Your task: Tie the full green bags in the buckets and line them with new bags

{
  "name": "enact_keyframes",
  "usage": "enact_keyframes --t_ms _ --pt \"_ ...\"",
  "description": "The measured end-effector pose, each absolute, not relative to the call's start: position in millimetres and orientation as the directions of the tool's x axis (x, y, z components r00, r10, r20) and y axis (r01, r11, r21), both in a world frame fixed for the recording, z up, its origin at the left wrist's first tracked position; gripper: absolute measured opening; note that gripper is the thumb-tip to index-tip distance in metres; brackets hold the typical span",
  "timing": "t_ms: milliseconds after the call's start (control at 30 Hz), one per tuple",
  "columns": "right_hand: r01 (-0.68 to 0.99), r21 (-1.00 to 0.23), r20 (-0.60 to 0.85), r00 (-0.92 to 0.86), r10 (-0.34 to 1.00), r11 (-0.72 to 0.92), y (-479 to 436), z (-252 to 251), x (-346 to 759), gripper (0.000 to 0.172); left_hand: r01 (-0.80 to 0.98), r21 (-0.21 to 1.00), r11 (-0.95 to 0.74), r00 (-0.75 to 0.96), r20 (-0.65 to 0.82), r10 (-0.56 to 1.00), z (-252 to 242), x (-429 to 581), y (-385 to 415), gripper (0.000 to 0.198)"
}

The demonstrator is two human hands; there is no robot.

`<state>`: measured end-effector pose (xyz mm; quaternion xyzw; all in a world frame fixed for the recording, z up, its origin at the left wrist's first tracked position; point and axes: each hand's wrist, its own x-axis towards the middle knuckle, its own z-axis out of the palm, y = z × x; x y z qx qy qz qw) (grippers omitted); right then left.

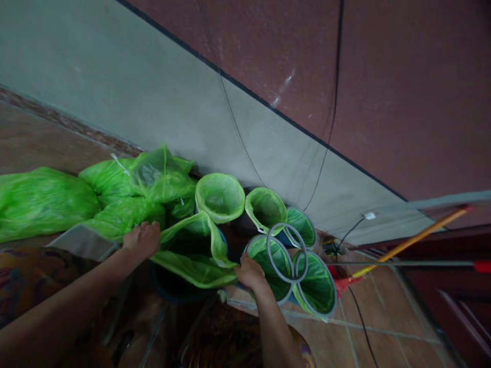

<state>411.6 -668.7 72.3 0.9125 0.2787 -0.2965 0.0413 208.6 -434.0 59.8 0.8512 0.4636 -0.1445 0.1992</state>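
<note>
A translucent green plastic bag (195, 268) is stretched open over a dark blue bin (169, 291) in front of me. My right hand (251, 273) is closed on the bag's right edge and pulls it to a point. On the opposite side, my left hand (141, 239) is closed at the bag's left edge, its fingertips partly hidden. The bag's mouth gapes between both hands, with a dark inside. Just right of my right hand stands a green-lined bin (268, 260), with two joined-looking grey rings (287, 253) lying across it and its neighbour.
Filled green bags (46, 202) lie along the wall at left. More lined bins stand at the wall, including a round one (220, 197) and a smaller one (266, 209). A yellow broom handle (410, 240) leans at right. Black cables (330, 128) hang down the wall.
</note>
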Motion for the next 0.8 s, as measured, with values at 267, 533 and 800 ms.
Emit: enact_keyframes --t_ms 267,533,800 --pt "0.71 -0.358 -0.235 0.56 0.794 -0.607 -610 68 376 0.077 0.755 0.316 -0.575 0.652 -0.276 0.706 35 253 -445 0.06" --pt "0.697 -0.153 -0.391 0.609 0.69 -0.701 -597 42 370 0.037 0.753 0.296 -0.588 0.654 -0.232 0.72 23 254 -434 0.04" --pt "0.654 -0.323 -0.267 0.63 0.729 -0.684 -605 49 386 0.023 0.822 0.308 -0.479 0.549 -0.209 0.809 36 255 -424 0.042"
